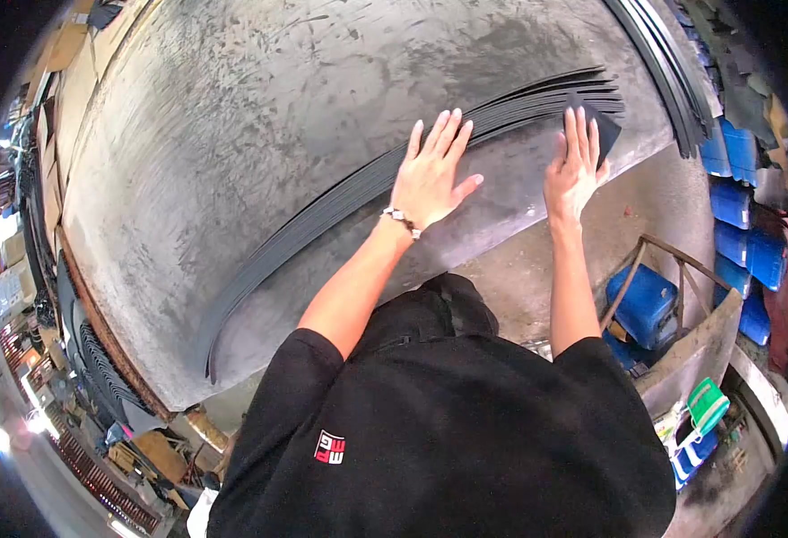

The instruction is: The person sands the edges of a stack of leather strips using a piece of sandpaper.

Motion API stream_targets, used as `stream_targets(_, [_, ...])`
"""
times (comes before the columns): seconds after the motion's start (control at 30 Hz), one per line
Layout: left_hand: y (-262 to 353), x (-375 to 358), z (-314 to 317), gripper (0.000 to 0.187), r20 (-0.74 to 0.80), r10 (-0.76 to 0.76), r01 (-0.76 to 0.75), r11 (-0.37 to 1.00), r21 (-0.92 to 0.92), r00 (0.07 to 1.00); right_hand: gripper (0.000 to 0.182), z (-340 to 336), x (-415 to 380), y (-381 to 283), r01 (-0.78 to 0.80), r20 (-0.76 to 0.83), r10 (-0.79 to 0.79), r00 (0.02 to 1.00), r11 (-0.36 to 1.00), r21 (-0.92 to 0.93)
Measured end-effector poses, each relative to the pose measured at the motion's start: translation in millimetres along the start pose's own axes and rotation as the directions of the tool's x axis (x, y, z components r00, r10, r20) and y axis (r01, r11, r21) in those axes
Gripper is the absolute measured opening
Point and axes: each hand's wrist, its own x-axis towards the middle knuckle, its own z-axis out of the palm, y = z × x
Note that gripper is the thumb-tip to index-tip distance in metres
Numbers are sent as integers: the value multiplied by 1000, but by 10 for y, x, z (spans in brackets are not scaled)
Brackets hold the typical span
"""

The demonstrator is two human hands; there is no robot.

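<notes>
A curved stack of long, thin dark strips (300,226) lies across the worktable (196,161), its layers fanned apart at the right end. My left hand (432,175) rests near the middle of the stack, fingers stretched out and thumb spread, with the fingertips over the strips. Toward the right end, my right hand (573,175) lies with straight fingers over a flat black piece (605,130). That piece shows beyond the fingertips and to their right; the part under the palm is hidden. Neither hand visibly grips anything.
More long dark strips (663,72) hang over the table's right edge. Blue stacked items (757,251) stand at the right. A metal-framed bin (681,359) holding a blue object (642,305) is near my right side. Wavy black material (102,359) lies beyond the left edge.
</notes>
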Motion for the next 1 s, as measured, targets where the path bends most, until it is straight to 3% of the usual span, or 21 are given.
stream_targets(0.17, [-603,-852,-762,125,-62,-344,350,928,128,937,43,167,244,-69,56,45,-50,998,990,-132])
stream_targets(0.23, [-774,-1268,-788,126,43,-438,412,870,270,898,43,266,169,-297,79,78,-67,995,982,-170])
stream_targets(0.3, [-748,-1410,-631,112,-5,-439,424,863,274,898,47,208,-212,-1029,218,271,-172,947,964,-151])
stream_targets(0.33, [-769,-1426,-519,107,-56,-433,431,857,283,899,52,257,-537,-1390,324,256,-308,916,946,-21])
stream_targets(0.4, [-751,-1416,-485,93,-100,-427,437,849,299,899,49,84,-1089,-2069,378,289,-460,839,877,298])
stream_targets(0.5, [-746,-1433,-535,91,-74,-402,401,844,356,913,45,-119,-1111,-2038,486,311,-568,762,819,304])
stream_targets(0.53, [-759,-1426,-499,89,-128,-386,407,851,331,913,45,-151,-834,-1823,475,330,-532,780,846,241])
stream_targets(0.57, [-758,-1427,-486,89,-132,-390,411,844,343,911,48,-224,-530,-1638,468,378,-439,815,884,17])
stream_targets(0.6, [-740,-1419,-502,89,-135,-395,417,837,355,909,51,-75,-322,-1288,340,358,-288,888,936,-90])
stream_targets(0.67, [-719,-1414,-531,89,-137,-397,419,833,360,908,45,121,53,-700,76,337,32,941,951,-301])
stream_targets(0.7, [-741,-1416,-519,89,-150,-390,417,840,348,909,42,183,70,-669,28,319,76,945,950,-311])
stream_targets(0.73, [-765,-1423,-494,89,-163,-384,417,845,336,909,44,210,-33,-872,49,312,50,949,952,-303])
stream_targets(0.77, [-779,-1442,-479,90,-168,-378,413,851,325,910,46,174,-336,-1310,176,333,-87,939,953,-247])
stream_targets(0.87, [-776,-1448,-523,91,-82,-388,382,807,451,918,53,-101,-1352,-2433,465,393,-474,788,876,125])
stream_targets(0.97, [-803,-1449,-473,92,-147,-392,419,845,332,908,62,-166,-1082,-1999,492,401,-534,744,845,212])
stream_targets(1.0, [-802,-1441,-476,92,-158,-391,422,841,339,907,59,-207,-760,-1771,446,416,-451,790,888,116])
